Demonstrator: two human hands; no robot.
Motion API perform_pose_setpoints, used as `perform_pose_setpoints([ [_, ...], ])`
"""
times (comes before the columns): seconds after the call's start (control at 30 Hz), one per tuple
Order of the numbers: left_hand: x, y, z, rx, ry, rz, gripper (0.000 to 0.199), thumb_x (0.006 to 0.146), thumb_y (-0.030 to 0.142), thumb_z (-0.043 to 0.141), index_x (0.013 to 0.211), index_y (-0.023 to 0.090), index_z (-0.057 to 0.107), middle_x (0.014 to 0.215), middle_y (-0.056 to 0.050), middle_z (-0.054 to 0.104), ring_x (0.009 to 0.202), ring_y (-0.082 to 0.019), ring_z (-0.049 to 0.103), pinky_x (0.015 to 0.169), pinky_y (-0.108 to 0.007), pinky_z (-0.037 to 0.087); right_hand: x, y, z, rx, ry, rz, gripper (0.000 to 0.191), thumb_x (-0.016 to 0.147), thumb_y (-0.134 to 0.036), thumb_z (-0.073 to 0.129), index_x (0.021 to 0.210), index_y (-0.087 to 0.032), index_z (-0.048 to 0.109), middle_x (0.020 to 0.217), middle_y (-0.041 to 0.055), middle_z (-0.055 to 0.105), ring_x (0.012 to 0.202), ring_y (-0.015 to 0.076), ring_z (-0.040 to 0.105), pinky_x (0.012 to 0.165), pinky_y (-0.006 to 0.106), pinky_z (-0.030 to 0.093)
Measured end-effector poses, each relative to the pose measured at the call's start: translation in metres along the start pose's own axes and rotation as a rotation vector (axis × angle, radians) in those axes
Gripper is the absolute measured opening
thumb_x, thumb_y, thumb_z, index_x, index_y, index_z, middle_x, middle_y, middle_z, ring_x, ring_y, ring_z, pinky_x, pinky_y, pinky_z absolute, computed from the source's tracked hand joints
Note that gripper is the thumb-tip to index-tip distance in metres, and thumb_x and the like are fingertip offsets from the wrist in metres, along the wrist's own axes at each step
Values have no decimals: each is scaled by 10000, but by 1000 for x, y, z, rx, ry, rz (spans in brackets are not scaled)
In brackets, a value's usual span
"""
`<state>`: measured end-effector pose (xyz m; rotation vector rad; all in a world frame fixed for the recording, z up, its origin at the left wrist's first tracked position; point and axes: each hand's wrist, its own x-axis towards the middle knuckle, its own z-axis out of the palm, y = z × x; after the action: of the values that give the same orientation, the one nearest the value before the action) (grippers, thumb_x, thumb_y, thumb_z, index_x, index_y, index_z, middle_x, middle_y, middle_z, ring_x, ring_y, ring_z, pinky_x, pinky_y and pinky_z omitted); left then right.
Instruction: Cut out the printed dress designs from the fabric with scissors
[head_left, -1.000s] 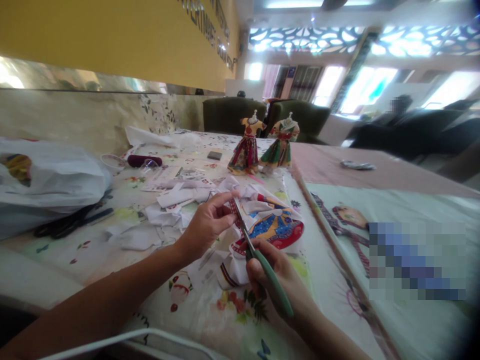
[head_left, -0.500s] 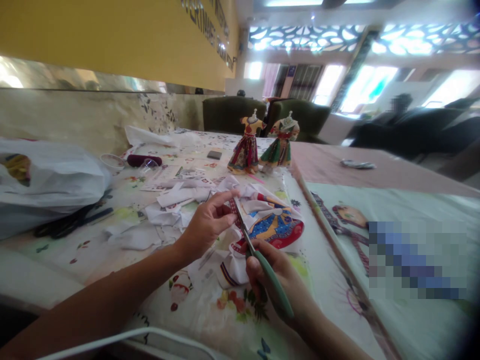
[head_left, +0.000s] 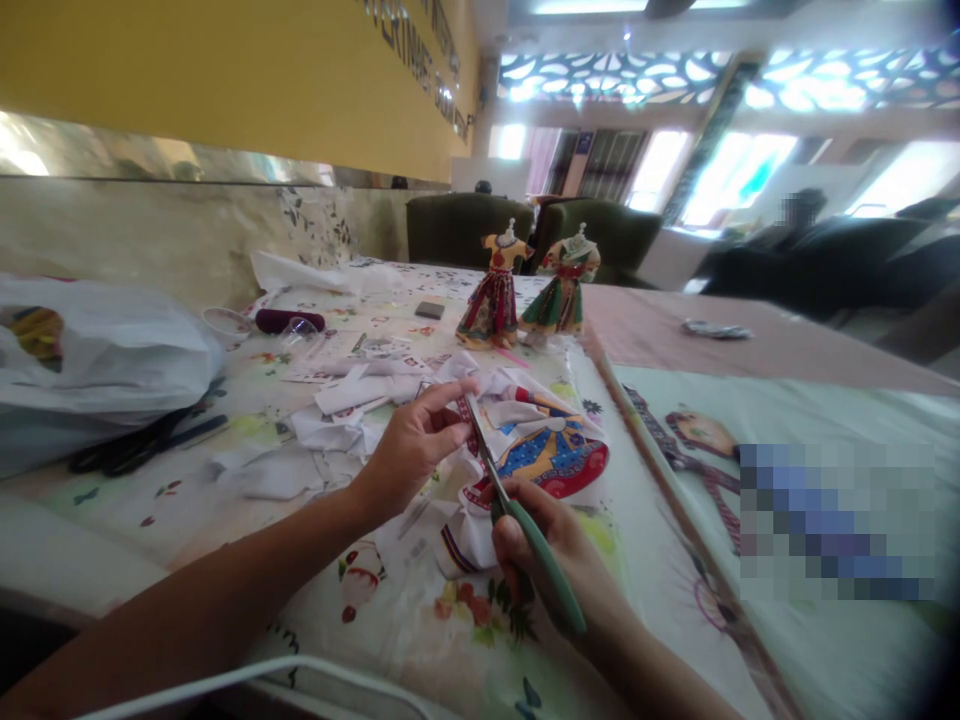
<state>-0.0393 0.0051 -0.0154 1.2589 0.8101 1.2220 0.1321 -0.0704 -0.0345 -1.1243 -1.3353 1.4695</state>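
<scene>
Between the thumb and fingers of my left hand (head_left: 416,440) is a piece of red-patterned fabric (head_left: 464,408), pinched near its edge. My right hand (head_left: 570,560) grips scissors with green handles (head_left: 549,570). Their blades point up and away, lying along the red-patterned fabric beside my left fingertips; whether the blades are parted is hard to tell. Just beyond my right hand lies printed cloth (head_left: 551,450) in blue, yellow and red. White scraps (head_left: 341,425) are spread left of my left hand, and a striped white piece (head_left: 469,540) lies below the blades.
Two small dresses on stands, one maroon (head_left: 491,295) and one green (head_left: 559,295), stand at the back. At left are a white plastic bag (head_left: 127,350) and black scissors (head_left: 124,455). Fabric trims (head_left: 667,435) lie at right. A white cable (head_left: 300,660) crosses the front.
Almost nothing differs. Both hands, the scissors and the fabric keep nearly the same positions, with only a very slight shift at the blades and left fingertips.
</scene>
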Motion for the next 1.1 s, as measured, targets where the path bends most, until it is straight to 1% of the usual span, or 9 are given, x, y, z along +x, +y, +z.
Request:
perform_pose_setpoints([
  [0.2, 0, -1, 0, -19, -30, 8, 533, 791, 193, 726, 1316, 168, 642, 869, -11, 696, 784, -119, 600, 797, -260, 485, 0, -1, -1, 19, 11, -8, 614, 723, -705, 725, 980, -161, 600, 533, -79, 486, 443, 78, 391, 413, 198, 275],
  [0.33, 0, 0, 1, -18, -14, -2, 549, 778, 189, 733, 1318, 157, 640, 892, -19, 696, 788, -122, 602, 793, -261, 489, 0, -1, -1, 21, 10, 8, 561, 729, -665, 744, 947, -170, 595, 527, -85, 480, 437, 72, 385, 412, 194, 277],
  [0.43, -1, 0, 2, -14, -18, 0, 535, 785, 188, 730, 1313, 170, 650, 910, -19, 691, 802, -120, 597, 791, -254, 485, 0, -1, 0, 16, 12, 21, 535, 742, -646, 748, 943, -172, 602, 533, -83, 485, 433, 72, 391, 408, 191, 284],
  [0.57, -2, -1, 1, -11, -27, 7, 528, 794, 184, 727, 1317, 180, 650, 924, -20, 691, 806, -119, 593, 799, -258, 484, 0, 0, 0, 22, 4, 2, 561, 740, -684, 739, 924, -170, 608, 519, -83, 470, 419, 73, 390, 397, 191, 268],
  [0.73, -1, -3, -1, -21, -40, 17, 531, 798, 188, 729, 1323, 185, 647, 946, -24, 693, 825, -129, 598, 821, -278, 490, -1, -2, 0, 65, -5, 25, 611, 710, -704, 757, 951, -165, 601, 508, -96, 464, 405, 64, 371, 398, 188, 262],
  [0.9, -1, -4, -1, -42, -44, 14, 555, 798, 187, 733, 1344, 201, 638, 976, -28, 699, 841, -130, 597, 835, -282, 484, -3, -1, 1, 28, 6, 8, 582, 741, -704, 725, 939, -172, 600, 491, -94, 468, 388, 69, 376, 389, 194, 249],
  [1.03, -2, -2, -1, -34, -36, 4, 559, 800, 187, 726, 1350, 192, 631, 942, -26, 697, 812, -131, 590, 820, -284, 480, -3, -3, 3, 26, 11, 31, 558, 742, -692, 724, 926, -181, 595, 487, -94, 469, 374, 72, 376, 385, 200, 245],
  [1.1, -1, -1, 0, -28, -25, 6, 532, 803, 196, 724, 1329, 191, 646, 966, -31, 700, 813, -133, 587, 822, -285, 482, -2, -3, 3, 21, 10, 42, 554, 741, -692, 724, 915, -183, 595, 487, -94, 468, 374, 72, 377, 387, 202, 244],
])
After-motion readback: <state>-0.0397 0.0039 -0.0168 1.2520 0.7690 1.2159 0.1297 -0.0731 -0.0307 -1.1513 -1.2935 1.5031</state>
